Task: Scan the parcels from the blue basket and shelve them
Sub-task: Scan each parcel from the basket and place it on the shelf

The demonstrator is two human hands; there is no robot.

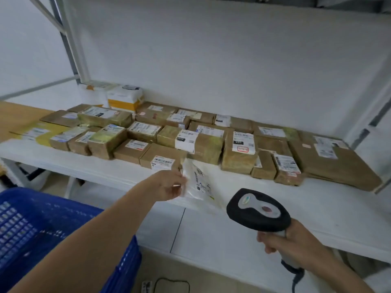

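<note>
Parcels of brown cardboard lay in rows along the back of the white metal shelf. At the shelf's front edge sat a white plastic mailer bag with a printed label, its left edge pinched by the fingers of the left hand. Before that front edge, the right hand curled its fingers round the handle of a black-and-grey barcode scanner. A blue plastic basket stood lower, before the shelf's left part.
</note>
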